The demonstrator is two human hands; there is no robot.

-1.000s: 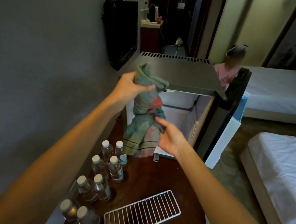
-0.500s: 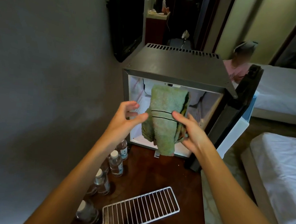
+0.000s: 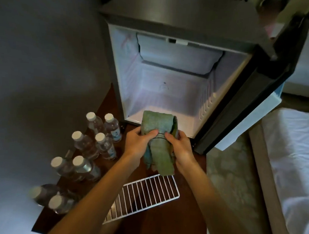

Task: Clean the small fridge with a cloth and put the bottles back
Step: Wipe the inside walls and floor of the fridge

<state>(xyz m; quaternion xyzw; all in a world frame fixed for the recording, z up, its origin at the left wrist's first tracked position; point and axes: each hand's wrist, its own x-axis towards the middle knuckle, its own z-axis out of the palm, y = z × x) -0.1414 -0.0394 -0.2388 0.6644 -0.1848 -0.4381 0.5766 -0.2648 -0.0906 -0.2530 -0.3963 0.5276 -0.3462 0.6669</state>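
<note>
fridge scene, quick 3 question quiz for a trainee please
1. How many bottles stand outside the fridge?
2. The left hand and right hand grip: A) a sponge B) the green cloth C) a brush
3. True or false: the wire shelf lies outside the fridge.
Key: 1. eight; 2. B; 3. true
</note>
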